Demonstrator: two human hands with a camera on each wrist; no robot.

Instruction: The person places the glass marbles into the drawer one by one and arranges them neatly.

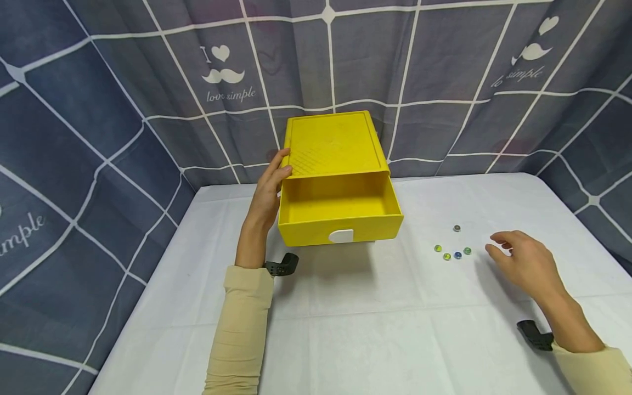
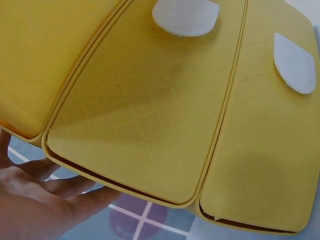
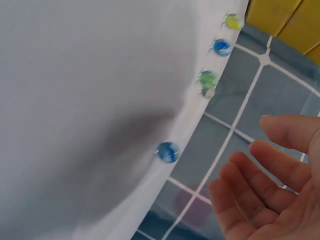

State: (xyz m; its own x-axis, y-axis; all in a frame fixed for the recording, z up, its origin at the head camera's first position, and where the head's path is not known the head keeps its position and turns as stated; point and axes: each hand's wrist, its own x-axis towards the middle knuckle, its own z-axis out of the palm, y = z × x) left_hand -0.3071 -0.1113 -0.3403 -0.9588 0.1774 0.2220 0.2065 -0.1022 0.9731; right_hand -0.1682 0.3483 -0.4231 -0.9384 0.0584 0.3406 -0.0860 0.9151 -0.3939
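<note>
A yellow drawer cabinet (image 1: 336,144) stands at the back of the table, its top drawer (image 1: 340,233) pulled out with a bare inside. Lower drawers with white handles (image 2: 186,16) are closed in the left wrist view. My left hand (image 1: 266,197) rests along the cabinet's left side, fingertips at the top edge. Several glass marbles lie right of the cabinet, among them a blue marble (image 1: 458,255), a green marble (image 1: 467,250) and a yellow marble (image 1: 438,248). Just right of them my right hand (image 1: 530,263) hovers, fingers loosely bent, holding nothing. Another blue marble (image 3: 167,152) shows nearer that hand in the right wrist view.
A white cloth (image 1: 355,345) covers the table. Dark grey checked curtains (image 1: 444,66) hang behind the cabinet and at both sides. The pulled-out drawer juts toward the front, casting a shadow on the cloth below.
</note>
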